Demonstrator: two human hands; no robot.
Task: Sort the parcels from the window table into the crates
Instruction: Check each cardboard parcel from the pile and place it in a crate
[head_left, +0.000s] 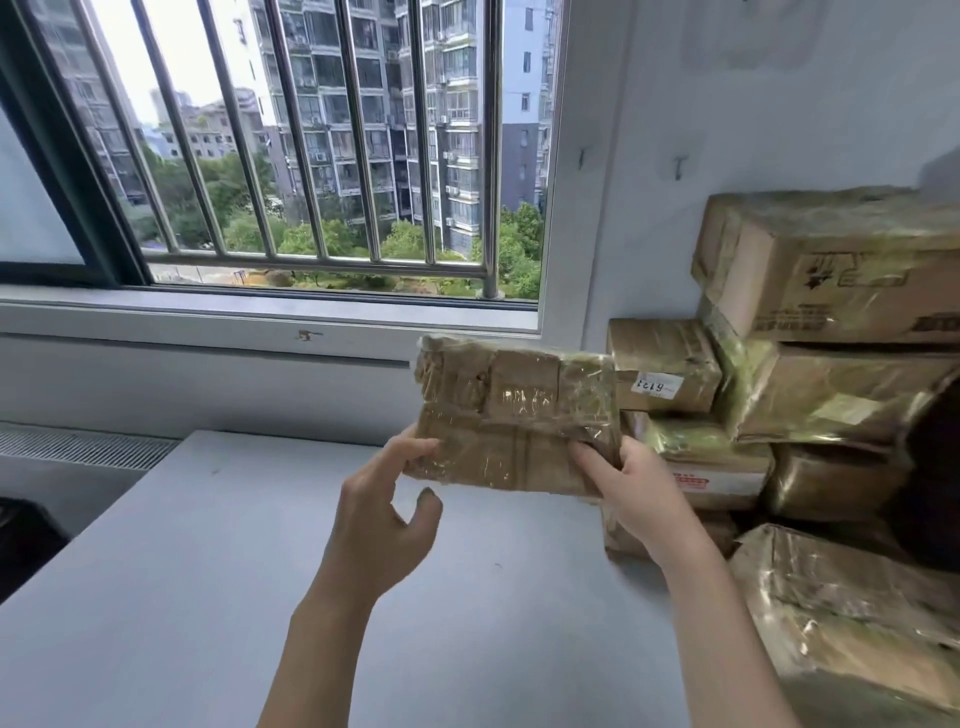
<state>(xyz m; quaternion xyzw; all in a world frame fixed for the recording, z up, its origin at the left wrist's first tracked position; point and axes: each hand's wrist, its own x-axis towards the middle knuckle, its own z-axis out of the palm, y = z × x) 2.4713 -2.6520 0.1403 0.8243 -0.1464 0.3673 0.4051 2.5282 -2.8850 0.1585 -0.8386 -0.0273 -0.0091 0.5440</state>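
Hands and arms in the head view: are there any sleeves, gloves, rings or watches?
None show. Both forearms are bare up to the frame's bottom edge, with no sleeve in view. The left hand and right hand wear no gloves, and no ring, watch or bracelet is visible.

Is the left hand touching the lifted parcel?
Touching: head view shows the left hand fingertips resting on the parcel lower left edge.

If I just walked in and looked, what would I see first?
Probably the flat brown parcel wrapped in shiny tape, held up above the grey table. The right hand grips its lower right corner, while the left hand touches its lower left edge with its fingertips. Next you'd notice the stack of taped cardboard boxes against the wall on the right, and the barred window with tall apartment blocks outside.
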